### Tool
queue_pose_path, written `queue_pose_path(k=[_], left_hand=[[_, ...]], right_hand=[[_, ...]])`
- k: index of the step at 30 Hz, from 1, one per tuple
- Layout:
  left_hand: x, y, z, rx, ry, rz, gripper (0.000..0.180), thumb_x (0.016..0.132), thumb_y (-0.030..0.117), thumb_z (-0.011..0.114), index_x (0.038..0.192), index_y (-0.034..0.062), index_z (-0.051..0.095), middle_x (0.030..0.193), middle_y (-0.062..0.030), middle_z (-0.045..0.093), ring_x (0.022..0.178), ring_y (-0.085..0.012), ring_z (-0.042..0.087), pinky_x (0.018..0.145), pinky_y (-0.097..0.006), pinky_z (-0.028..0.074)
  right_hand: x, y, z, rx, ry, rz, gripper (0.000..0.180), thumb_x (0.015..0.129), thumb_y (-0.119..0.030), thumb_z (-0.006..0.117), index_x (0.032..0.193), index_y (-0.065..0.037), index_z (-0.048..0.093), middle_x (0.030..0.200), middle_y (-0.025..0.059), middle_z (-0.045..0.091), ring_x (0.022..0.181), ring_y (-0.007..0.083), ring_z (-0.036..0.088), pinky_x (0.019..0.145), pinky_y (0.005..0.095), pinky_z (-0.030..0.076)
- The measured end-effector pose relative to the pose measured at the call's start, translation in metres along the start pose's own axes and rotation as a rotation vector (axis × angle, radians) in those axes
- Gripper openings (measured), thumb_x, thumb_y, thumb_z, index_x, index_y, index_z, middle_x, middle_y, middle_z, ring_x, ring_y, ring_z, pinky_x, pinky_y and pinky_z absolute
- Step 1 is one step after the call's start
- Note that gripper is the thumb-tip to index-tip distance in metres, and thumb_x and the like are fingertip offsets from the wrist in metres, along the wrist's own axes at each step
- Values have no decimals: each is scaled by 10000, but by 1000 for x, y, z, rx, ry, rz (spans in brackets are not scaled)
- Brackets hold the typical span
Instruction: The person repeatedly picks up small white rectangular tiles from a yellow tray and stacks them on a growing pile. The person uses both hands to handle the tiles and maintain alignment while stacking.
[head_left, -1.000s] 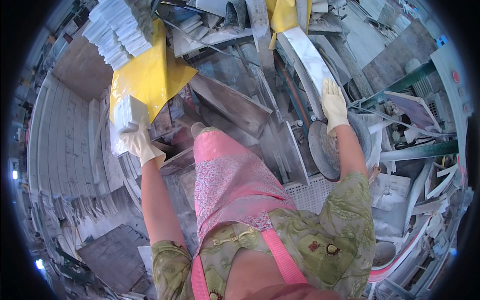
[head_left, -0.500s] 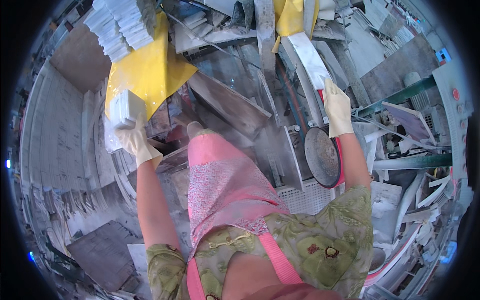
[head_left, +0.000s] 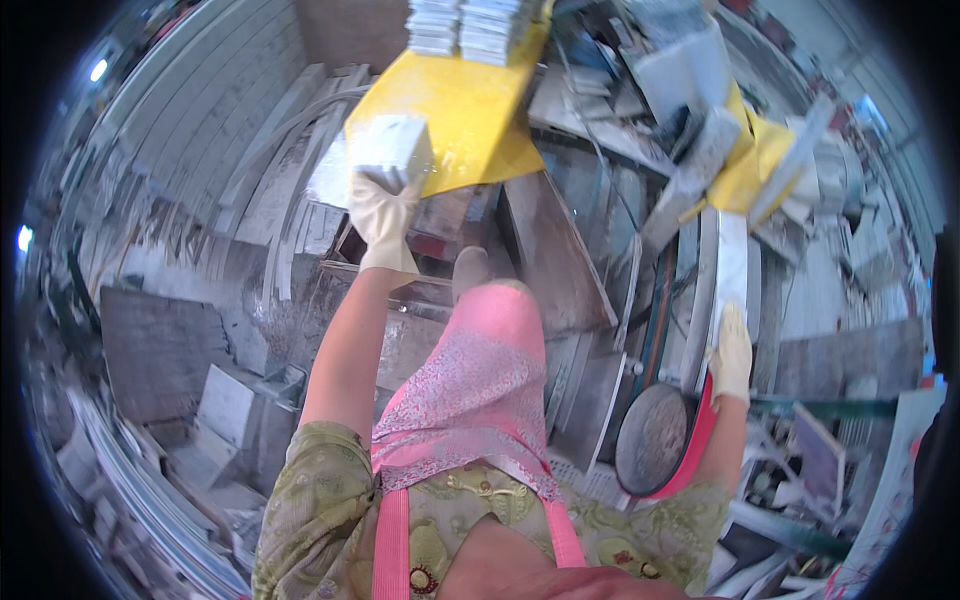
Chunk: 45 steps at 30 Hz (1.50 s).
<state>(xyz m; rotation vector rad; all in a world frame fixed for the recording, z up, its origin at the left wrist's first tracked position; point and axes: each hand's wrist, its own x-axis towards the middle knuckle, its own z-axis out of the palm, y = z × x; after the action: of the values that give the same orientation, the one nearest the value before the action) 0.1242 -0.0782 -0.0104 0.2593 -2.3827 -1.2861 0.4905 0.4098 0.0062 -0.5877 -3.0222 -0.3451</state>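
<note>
1 white stack (head_left: 392, 145) is at the large yellow sheet's (head_left: 470, 115) near-left edge, left hand (head_left: 384, 215) clamped on it; a loosened grip could spill it. right of the sheet, the right hand (head_left: 732, 358) touches a pale strip (head_left: 732, 260), finger closure unclear; uneven pressure could skew it.

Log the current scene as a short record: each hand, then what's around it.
Left hand: gloved, gripping a small stack of white tiles
Right hand: gloved, fingers on the near end of a white strip
Past left hand: yellow sheet, more tile stacks at its far end
Beside right hand: round grey wheel, red belt
</note>
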Motion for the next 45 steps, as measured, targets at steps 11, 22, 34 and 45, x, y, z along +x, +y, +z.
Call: queue_pose_path(k=[11,22,34,45], left_hand=[[-2,19,-14,29,-77,-54,797,656,394,882,1229,-21,513,1120,-223,668,1022,-364,660,888,-417,528],[1,2,-2,93,3,37,754,643,427,880,1142,-19,533,1064,-239,666,978,-391,663,854,-441,535],[11,-6,-30,166,-263,35,746,715,457,842,1188,-33,537,1098,-240,674,1046,-390,649,904,-423,512],[33,6,-84,-234,-554,2,614,944,524,533,1213,-21,618,1160,-230,648,1087,-322,609,923,-391,454]], right_hand=[[23,7,17,-213,2,193,643,877,-246,660,1407,12,404,1417,217,495,1287,309,520,1023,417,457],[116,-106,-78,1310,335,339,400,982,-330,579,1208,-1,606,1096,107,640,969,227,594,879,366,469],[168,-454,-128,1717,102,59,387,974,-319,548,976,54,652,862,135,671,782,206,604,764,366,460],[183,-484,-92,609,478,-483,490,950,-313,606,1334,-19,525,1221,206,594,1172,338,558,1011,367,421]])
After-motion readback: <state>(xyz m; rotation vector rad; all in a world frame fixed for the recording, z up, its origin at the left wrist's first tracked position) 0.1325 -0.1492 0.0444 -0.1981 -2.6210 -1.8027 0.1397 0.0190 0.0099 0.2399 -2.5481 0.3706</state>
